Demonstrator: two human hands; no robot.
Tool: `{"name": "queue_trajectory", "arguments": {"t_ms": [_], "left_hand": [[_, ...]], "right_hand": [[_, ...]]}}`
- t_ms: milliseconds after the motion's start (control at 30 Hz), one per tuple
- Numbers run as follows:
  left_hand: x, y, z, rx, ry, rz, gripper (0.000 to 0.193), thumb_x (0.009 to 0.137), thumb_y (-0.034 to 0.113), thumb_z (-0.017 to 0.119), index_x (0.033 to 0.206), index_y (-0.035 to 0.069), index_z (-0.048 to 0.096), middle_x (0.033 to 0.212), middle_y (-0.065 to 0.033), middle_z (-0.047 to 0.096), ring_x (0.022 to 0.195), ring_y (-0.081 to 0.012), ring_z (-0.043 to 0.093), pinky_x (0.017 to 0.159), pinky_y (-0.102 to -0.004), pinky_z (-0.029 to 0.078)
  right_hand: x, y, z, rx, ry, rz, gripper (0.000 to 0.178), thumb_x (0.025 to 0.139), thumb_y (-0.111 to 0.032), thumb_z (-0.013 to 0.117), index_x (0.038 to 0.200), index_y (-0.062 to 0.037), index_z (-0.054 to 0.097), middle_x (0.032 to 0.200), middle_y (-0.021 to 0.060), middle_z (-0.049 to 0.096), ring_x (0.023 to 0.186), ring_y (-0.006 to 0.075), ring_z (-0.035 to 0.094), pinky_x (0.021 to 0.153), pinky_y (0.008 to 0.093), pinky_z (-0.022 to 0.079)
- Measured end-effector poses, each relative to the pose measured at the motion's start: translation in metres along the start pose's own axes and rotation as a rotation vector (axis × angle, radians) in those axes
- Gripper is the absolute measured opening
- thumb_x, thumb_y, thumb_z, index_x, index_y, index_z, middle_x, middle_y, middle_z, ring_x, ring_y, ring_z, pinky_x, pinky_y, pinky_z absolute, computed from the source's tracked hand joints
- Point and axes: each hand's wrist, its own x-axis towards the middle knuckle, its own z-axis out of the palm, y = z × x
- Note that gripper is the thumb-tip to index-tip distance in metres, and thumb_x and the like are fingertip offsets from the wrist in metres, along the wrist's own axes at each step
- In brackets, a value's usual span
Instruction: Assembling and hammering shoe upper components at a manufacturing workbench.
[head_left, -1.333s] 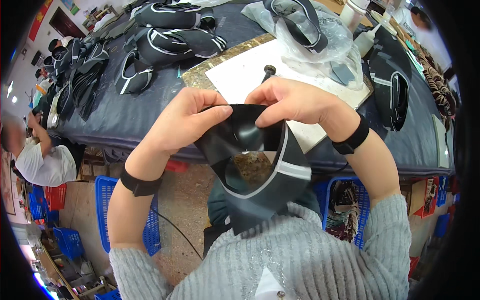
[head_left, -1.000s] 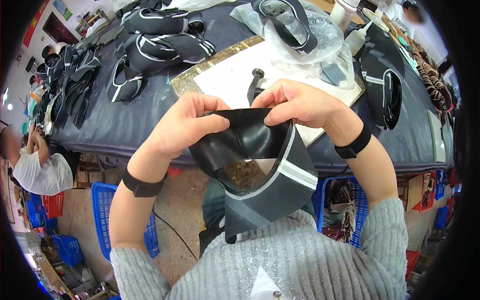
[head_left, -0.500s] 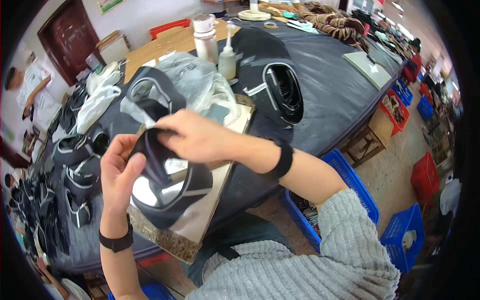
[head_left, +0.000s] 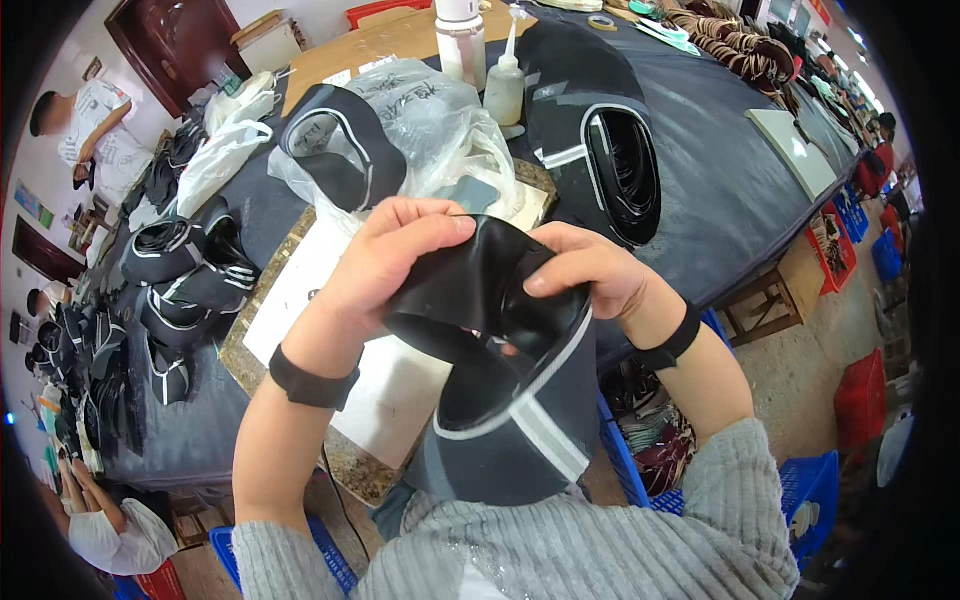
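Observation:
Before my chest, a black shoe upper (head_left: 520,445) with pale edging and a pale band is curved into a loop, its smooth inner side showing. My left hand (head_left: 395,250) pinches its far edge, thumb on the inside. My right hand (head_left: 595,270) grips the same edge farther right, with its thumb also pressed on the inner face. Some fingers of both hands are hidden behind the material. Below lies a stone-edged board (head_left: 385,400) with a white surface. Another looped upper (head_left: 365,155) rests beyond my left hand, and a nested stack of uppers (head_left: 625,170) lies beyond my right.
A squeeze bottle (head_left: 504,85) and a white bottle (head_left: 460,45) stand beside a clear plastic bag (head_left: 425,105). More black uppers (head_left: 165,250) lie to the left on the dark-covered table (head_left: 720,150). A blue crate (head_left: 625,455) is below right; a person (head_left: 95,125) stands far left.
The upper has come nearer to my body and turned, so its inner side shows. My right hand has moved right, and both hands now hold its far edge apart from each other.

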Motion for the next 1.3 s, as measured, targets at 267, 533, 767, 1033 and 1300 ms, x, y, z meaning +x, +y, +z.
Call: {"name": "queue_trajectory", "arguments": {"t_ms": [267, 533, 767, 1033, 1300], "left_hand": [[-0.001, -0.014, -0.009, -0.035, -0.022, 0.026, 0.013, 0.089, 0.010, 0.058, 0.080, 0.002, 0.065, 0.071, -0.0008, 0.064, 0.056, -0.0051, 0.057, 0.052, -0.0186, 0.045], [-0.034, -0.046, 0.000, -0.130, 0.264, 0.115, 0.016, 0.091, 0.013, 0.056, 0.091, -0.001, 0.064, 0.080, -0.0038, 0.067, 0.064, -0.0069, 0.060, 0.060, -0.0201, 0.048], [-0.062, -0.022, -0.014, 0.335, 0.225, 0.447, 0.013, 0.085, -0.002, 0.057, 0.096, -0.001, 0.063, 0.088, -0.0027, 0.064, 0.078, -0.0083, 0.058, 0.072, -0.0227, 0.046], [-0.060, 0.024, -0.014, 1.431, 0.192, 0.741, 0.023, 0.070, -0.011, 0.060, 0.090, 0.001, 0.064, 0.096, -0.0117, 0.059, 0.097, -0.0293, 0.055, 0.086, -0.0341, 0.044], [-0.107, -0.021, 0.014, 0.868, 0.555, 0.599, 0.008, 0.085, 0.000, 0.061, 0.091, -0.002, 0.067, 0.079, -0.0045, 0.064, 0.075, -0.0080, 0.058, 0.069, -0.0219, 0.043]], "right_hand": [[-0.001, 0.001, -0.030, -0.131, -0.051, -0.054, 0.055, 0.074, -0.001, 0.065, 0.125, 0.0104, 0.051, 0.115, 0.0151, 0.064, 0.101, 0.0192, 0.064, 0.092, 0.0295, 0.048], [0.037, -0.033, -0.035, -0.293, -0.218, 0.144, 0.036, 0.081, 0.001, 0.061, 0.115, 0.0113, 0.059, 0.103, 0.0120, 0.069, 0.087, 0.0134, 0.067, 0.082, 0.0244, 0.052], [0.036, -0.015, -0.016, -0.291, -0.116, -0.088, 0.049, 0.096, -0.032, 0.053, 0.131, 0.0022, 0.049, 0.124, 0.0120, 0.059, 0.104, 0.0147, 0.060, 0.085, 0.0282, 0.051], [0.048, 0.056, 0.050, 0.167, -0.125, -0.194, 0.039, 0.090, -0.020, 0.064, 0.120, 0.0029, 0.053, 0.106, 0.0100, 0.064, 0.085, 0.0154, 0.066, 0.067, 0.0285, 0.057], [0.037, 0.078, 0.095, -0.005, 0.485, -0.494, 0.037, 0.083, -0.004, 0.066, 0.116, 0.0053, 0.052, 0.105, 0.0101, 0.063, 0.089, 0.0120, 0.062, 0.077, 0.0229, 0.051]]}}
